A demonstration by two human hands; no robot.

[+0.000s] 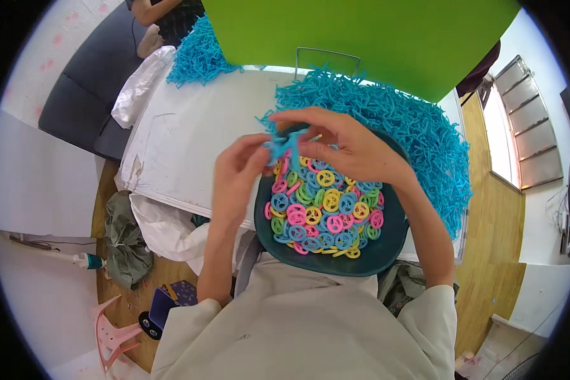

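My left hand [237, 168] is closed, pinching small light-blue branched plastic pieces [284, 149] between thumb and fingers. From the other side my right hand [351, 145] curves over, its thumb and fingers closed about the same pieces. Motion blurs them, and a bit of pink shows there. Right under both hands, a dark green basin [361, 267] sits at my lap against the table edge. It is full of small wheel-shaped rings [331, 201] in pink, yellow, green and blue. My right hand and forearm hide its far right part.
A large heap of blue branched pieces [418, 133] covers the white table's [183, 139] right side; a smaller heap [199, 57] lies far left. Behind stands a bright green panel [361, 38]. Another person's arm [155, 11] shows far left. A pink stool [114, 335] lies lower left.
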